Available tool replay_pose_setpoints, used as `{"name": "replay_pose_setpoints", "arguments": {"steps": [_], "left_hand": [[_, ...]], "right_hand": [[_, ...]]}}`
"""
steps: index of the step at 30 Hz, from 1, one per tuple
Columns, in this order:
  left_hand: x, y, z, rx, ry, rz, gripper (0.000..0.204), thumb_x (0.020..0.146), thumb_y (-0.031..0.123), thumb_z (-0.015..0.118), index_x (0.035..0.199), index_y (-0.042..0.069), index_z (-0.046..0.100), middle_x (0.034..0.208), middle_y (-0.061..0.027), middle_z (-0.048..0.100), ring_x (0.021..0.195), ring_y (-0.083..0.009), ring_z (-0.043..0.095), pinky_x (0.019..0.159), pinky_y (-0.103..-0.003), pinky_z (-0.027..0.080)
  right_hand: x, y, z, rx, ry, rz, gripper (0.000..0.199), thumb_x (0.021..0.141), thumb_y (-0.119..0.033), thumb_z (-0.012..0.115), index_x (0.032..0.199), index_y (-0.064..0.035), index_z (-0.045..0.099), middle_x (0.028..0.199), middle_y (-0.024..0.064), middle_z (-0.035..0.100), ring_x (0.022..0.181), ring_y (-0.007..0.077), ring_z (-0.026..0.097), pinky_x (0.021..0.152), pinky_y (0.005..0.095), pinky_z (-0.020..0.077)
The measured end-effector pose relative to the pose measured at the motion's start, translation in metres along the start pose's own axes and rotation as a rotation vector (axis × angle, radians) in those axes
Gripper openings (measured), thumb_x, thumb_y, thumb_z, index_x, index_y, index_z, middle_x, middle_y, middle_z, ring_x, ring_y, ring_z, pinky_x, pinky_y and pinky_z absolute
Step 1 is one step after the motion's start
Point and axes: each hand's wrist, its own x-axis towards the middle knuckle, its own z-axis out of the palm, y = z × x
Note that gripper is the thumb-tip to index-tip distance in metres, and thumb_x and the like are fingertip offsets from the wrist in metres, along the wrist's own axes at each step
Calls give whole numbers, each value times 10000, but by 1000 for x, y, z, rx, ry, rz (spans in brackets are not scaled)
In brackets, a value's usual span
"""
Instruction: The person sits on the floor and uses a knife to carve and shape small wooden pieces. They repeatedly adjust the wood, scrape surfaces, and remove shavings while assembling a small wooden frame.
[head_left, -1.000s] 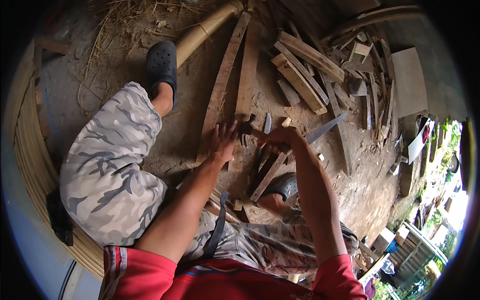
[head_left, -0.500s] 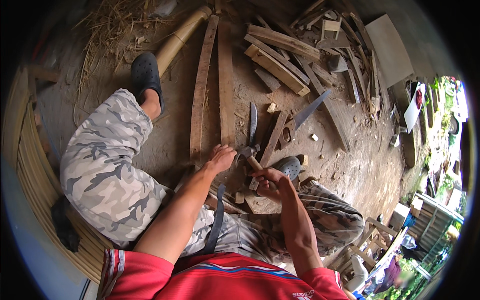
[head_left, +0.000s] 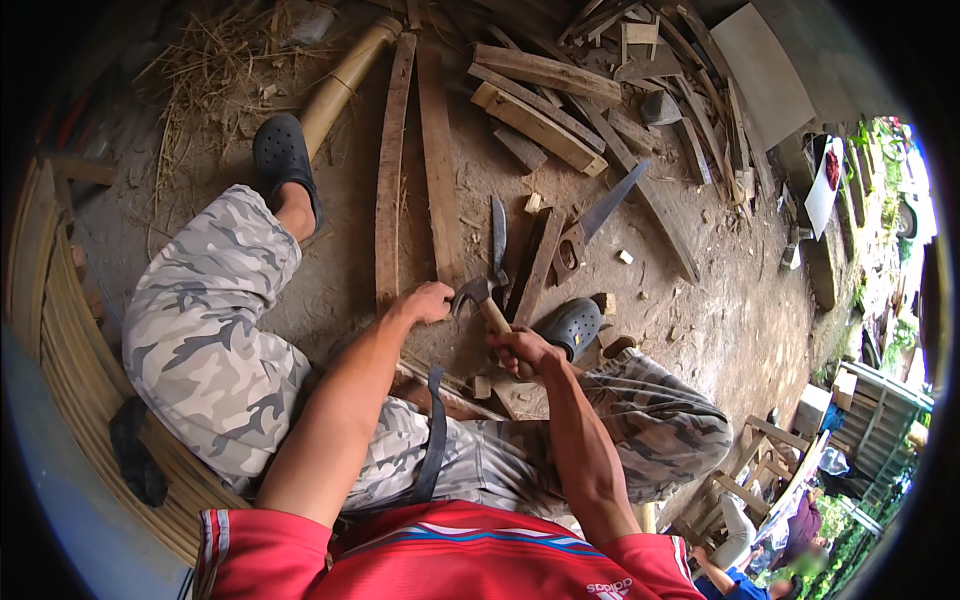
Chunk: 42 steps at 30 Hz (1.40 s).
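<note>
My right hand (head_left: 525,350) is wrapped around the wooden handle of a claw hammer (head_left: 497,318). The hammer's metal head points away from me, its claw close beside my left hand (head_left: 428,303). The fingers of that hand are curled together near the near end of a long plank (head_left: 440,180); whatever they pinch, if anything, is hidden. A second long plank (head_left: 392,170) lies on the ground to its left. Just beyond the hammer head are a knife-like blade (head_left: 498,235) and a short dark wood piece (head_left: 540,265). A handsaw (head_left: 600,215) with a wooden handle rests against that piece.
Stacked timber offcuts (head_left: 550,120) lie at the far right, with a bamboo pole (head_left: 345,85) and straw (head_left: 215,80) at the far left. My legs are spread around the work area, feet in dark clogs (head_left: 573,328). People (head_left: 740,565) are at the lower right.
The whole view has shifted slightly. My left fingers, stretched toward the plank's end before, are now curled in. The hammer stays in my right hand, its head near the left.
</note>
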Motion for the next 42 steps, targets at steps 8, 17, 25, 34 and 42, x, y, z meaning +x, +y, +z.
{"name": "replay_pose_setpoints", "arguments": {"steps": [8, 17, 25, 34, 42], "left_hand": [[-23, -1, 26, 168, -95, -229, 366, 767, 245, 731, 1086, 67, 722, 1207, -169, 666, 1159, -359, 615, 907, -466, 538], [-14, 13, 10, 491, 448, -135, 1012, 704, 437, 817, 1514, 111, 308, 1595, -155, 232, 1459, -323, 277, 1171, -546, 237], [-21, 21, 13, 590, 406, -211, 1245, 623, 553, 841, 1557, 65, 179, 1645, -108, 63, 1503, -312, 138, 1209, -531, 145], [-17, 19, 10, 580, 330, -215, 1263, 630, 581, 826, 1560, 52, 155, 1653, -85, 46, 1505, -303, 147, 1210, -525, 137], [-13, 15, 10, 515, 354, -183, 1259, 628, 531, 856, 1559, 45, 161, 1653, -79, 68, 1491, -305, 197, 1206, -499, 174]], "right_hand": [[2, -31, 0, -90, 440, -277, 148, 906, -141, 642, 957, -53, 535, 666, -11, 513, 485, 115, 464, 426, 290, 399], [51, 14, 7, -804, 653, -452, 272, 859, -192, 599, 1057, -7, 581, 799, 199, 653, 712, 338, 670, 590, 442, 515], [66, 39, 28, -861, 663, -408, 269, 887, -245, 555, 1043, -26, 554, 919, 325, 636, 913, 525, 604, 755, 562, 498], [71, 23, 10, -1307, 396, -326, 205, 803, -144, 610, 903, 27, 661, 819, 255, 682, 784, 375, 704, 685, 460, 569], [64, -73, 33, -1233, 202, 50, 464, 784, -73, 552, 1246, -69, 595, 754, 224, 702, 695, 321, 729, 581, 428, 592]]}}
